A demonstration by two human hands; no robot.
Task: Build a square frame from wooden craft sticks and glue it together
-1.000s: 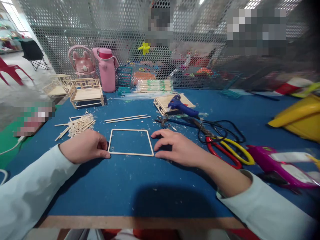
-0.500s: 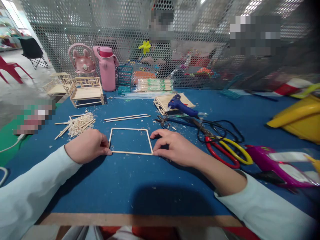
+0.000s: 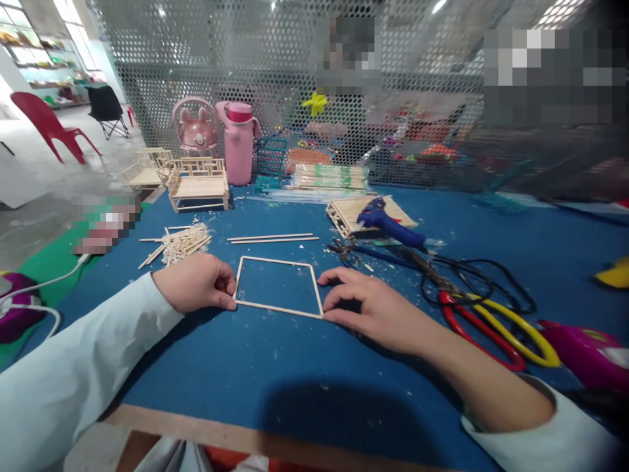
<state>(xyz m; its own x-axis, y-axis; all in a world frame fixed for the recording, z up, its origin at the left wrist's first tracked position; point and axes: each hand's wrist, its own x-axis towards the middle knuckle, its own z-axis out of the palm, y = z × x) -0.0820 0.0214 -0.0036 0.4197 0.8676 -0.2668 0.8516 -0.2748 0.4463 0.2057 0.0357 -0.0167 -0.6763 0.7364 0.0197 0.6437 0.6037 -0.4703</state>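
A thin rectangular frame of wooden sticks (image 3: pixel 278 308) lies flat on the blue tabletop between my hands. My left hand (image 3: pixel 199 285) is closed, thumb and fingers pinching the frame's near left corner. At the near right corner, my right hand (image 3: pixel 366 308) grips with thumb and curled fingertips, its index finger held apart from the thumb. Beyond the frame lie two loose sticks (image 3: pixel 272 238), side by side. Short stick pieces (image 3: pixel 184 244) are heaped past my left hand. A blue glue gun (image 3: pixel 388 223) rests on a slatted stick panel (image 3: pixel 339 216) further back.
Pliers with red and yellow handles (image 3: pixel 491 331) and a black cord (image 3: pixel 506 269) lie right of my right hand. Miniature stick benches (image 3: pixel 199 187), a pink bottle (image 3: pixel 239 147) and bagged sticks (image 3: pixel 329 177) stand before a perforated metal screen (image 3: pixel 275 72). A blurred phone-like object sits left.
The view has swung left, so things appear further right. Both hands stay at the frame's near corners; the frame looks slightly turned in the picture.
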